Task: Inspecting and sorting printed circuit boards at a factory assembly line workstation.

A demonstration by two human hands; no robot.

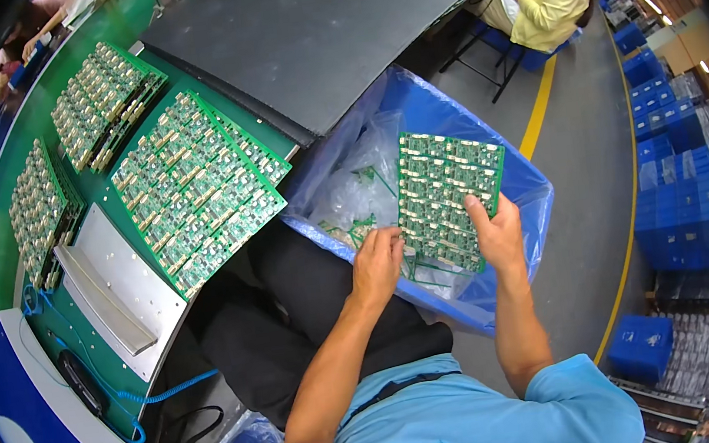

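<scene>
A green circuit board panel (447, 189), covered with rows of small pale and dark parts, is held tilted above a blue bin. My right hand (499, 227) grips its right edge, thumb on the populated face. At the lower left edge of the panel, my left hand (379, 264) is closed, its thumb and fingertips pinching the border. Below lies the blue bin (536, 201), lined with clear plastic film (327, 172); thin green board strips (362, 231) lie inside it. Part of the bin's contents is hidden behind the panel and my hands.
Stacks of circuit board panels (193, 187) cover the green bench at left, beside a pale metal fixture (122, 287). A black mat (290, 41) lies beyond. A coiled blue cord (168, 391) hangs near my legs. A seated person in yellow (553, 6) works at far right, near stacked blue boxes (690, 209).
</scene>
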